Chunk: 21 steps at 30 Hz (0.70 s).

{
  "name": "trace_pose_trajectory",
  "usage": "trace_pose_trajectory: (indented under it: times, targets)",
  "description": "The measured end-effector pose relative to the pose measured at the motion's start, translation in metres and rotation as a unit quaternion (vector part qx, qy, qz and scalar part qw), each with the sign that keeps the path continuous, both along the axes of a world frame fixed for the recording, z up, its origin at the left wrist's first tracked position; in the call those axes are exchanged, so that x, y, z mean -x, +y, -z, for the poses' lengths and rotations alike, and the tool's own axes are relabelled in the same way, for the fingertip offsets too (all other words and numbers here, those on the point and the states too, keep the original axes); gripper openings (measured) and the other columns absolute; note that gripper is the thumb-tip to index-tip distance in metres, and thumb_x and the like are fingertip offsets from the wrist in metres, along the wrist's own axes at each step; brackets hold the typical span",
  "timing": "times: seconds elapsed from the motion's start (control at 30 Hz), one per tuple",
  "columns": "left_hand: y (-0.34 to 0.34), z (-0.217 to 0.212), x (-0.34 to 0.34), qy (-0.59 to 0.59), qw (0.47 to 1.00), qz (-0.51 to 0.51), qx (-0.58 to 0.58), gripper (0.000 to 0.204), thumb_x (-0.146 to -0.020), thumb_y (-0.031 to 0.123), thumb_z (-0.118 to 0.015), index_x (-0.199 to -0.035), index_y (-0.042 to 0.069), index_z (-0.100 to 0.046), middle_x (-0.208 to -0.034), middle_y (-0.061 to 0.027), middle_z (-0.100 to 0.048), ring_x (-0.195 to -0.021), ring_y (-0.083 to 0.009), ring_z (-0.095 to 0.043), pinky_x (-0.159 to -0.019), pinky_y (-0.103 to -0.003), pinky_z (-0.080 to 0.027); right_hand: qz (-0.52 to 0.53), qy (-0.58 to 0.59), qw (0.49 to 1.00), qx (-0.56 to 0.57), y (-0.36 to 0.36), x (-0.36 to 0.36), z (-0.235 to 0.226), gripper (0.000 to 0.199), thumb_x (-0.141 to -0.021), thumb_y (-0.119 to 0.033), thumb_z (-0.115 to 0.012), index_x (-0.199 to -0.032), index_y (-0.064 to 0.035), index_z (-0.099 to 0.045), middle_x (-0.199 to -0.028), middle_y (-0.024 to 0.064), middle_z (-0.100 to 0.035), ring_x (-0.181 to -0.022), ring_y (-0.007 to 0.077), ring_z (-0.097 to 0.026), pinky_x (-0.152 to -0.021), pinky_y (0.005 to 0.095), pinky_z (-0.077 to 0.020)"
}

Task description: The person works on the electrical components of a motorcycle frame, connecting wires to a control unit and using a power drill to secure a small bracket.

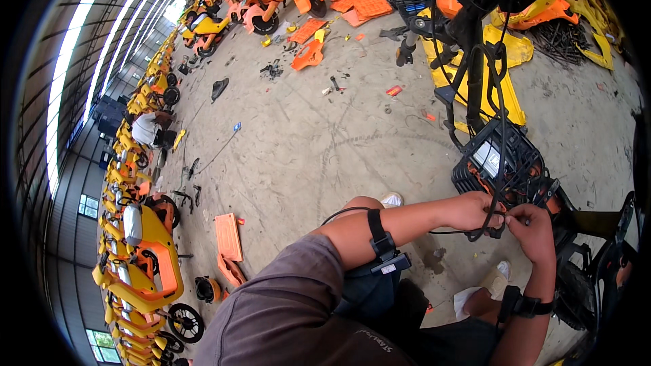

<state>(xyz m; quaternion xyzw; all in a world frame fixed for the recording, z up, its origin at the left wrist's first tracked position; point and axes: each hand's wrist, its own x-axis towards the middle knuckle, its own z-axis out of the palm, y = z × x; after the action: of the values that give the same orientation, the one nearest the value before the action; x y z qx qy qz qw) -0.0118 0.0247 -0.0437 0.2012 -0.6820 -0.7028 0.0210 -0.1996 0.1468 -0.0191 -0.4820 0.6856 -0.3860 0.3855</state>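
Observation:
Over the stripped frame of a scooter (480, 88), my two hands meet at a bundle of black cables. My left hand (475, 211) is closed round a black cable (453, 232) that trails off to the left below my forearm. Close beside it, my right hand (532, 230) pinches the cable near its end; a small dark piece shows at the fingertips, too small to name. Just beyond the hands sits a black basket-like housing (498, 163) with a pale-labelled block inside and more cables hanging over it. The fingers partly hide the cable.
Yellow panels (508, 98) lie behind the frame, beside a heap of yellow and orange parts (542, 10). Orange panels (366, 8) litter the floor. Yellow scooters (146, 257) line the left side, where another person (150, 129) crouches. A black wheel (576, 295) stands at my right.

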Motion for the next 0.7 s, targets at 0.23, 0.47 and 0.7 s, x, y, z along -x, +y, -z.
trace_pose_trajectory:
  times: [0.23, 0.47, 0.7]
  targets:
    - [-0.005, -0.01, -0.002, -0.003, 1.0, 0.025, -0.016, 0.031, -0.099, 0.029, -0.064, -0.106, -0.001, -0.068, -0.085, -0.0017, -0.068, -0.08, -0.008, -0.06, -0.071, -0.027, -0.05, -0.014, 0.023, 0.999, 0.036, 0.002, 0.0, -0.002, 0.008, -0.079, -0.002, -0.072, -0.083, 0.0022, -0.068, -0.079, 0.0023, -0.064, -0.062, 0.0065, -0.046, -0.056, 0.0249, -0.0377]
    - [-0.008, -0.011, -0.009, -0.011, 0.999, 0.043, -0.03, 0.033, -0.1, 0.031, -0.063, -0.109, 0.0, -0.067, -0.087, -0.002, -0.068, -0.08, -0.0081, -0.061, -0.071, -0.027, -0.051, -0.024, 0.022, 0.997, 0.076, 0.002, -0.009, -0.006, 0.007, -0.077, 0.002, -0.071, -0.082, 0.0014, -0.067, -0.079, 0.0033, -0.065, -0.06, 0.0074, -0.047, -0.054, 0.0247, -0.0375]
    - [-0.015, -0.013, -0.009, -0.002, 0.993, 0.083, -0.085, 0.033, -0.102, 0.033, -0.06, -0.112, 0.003, -0.068, -0.085, -0.0004, -0.067, -0.074, -0.0063, -0.062, -0.063, -0.025, -0.052, -0.044, 0.081, 0.986, 0.139, 0.005, -0.019, -0.033, 0.008, -0.077, 0.004, -0.071, -0.083, 0.0002, -0.068, -0.079, 0.0071, -0.065, -0.058, 0.0118, -0.052, -0.052, 0.0273, -0.0384]
